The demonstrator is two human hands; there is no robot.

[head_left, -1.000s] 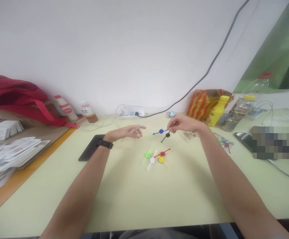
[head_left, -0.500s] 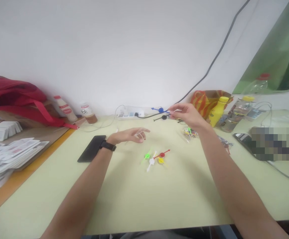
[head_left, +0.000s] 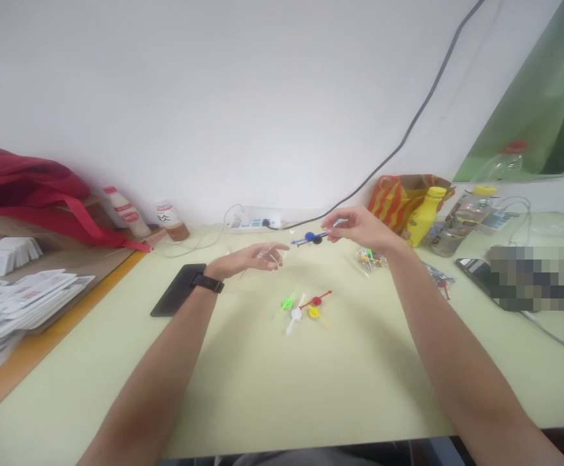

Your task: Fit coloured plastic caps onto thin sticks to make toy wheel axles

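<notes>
My right hand [head_left: 354,228] is closed in a pinch on a blue arrow spinner [head_left: 310,237] and a black arrow spinner [head_left: 316,240], held by their ends above the table. Opposite them, my left hand [head_left: 250,259] has its fingers curled on what looks like a clear plastic bag [head_left: 273,253]; its edges are hard to make out. On the table below lie a green spinner [head_left: 287,303], a white spinner [head_left: 296,314], a red spinner [head_left: 316,301] and a yellow spinner [head_left: 314,313], close together.
Bags of mixed spinners [head_left: 372,257] lie beyond my right forearm. A black phone [head_left: 178,291] rests under my left wrist. Bottles, such as a yellow bottle [head_left: 423,217], stand at the back. White card stacks [head_left: 34,298] are at the left, a power strip [head_left: 255,221] by the wall.
My right hand has come down a little with the blue and black spinners, which now overlap closely and lie nearer my left fingers. The left hand has shifted slightly left and up.
</notes>
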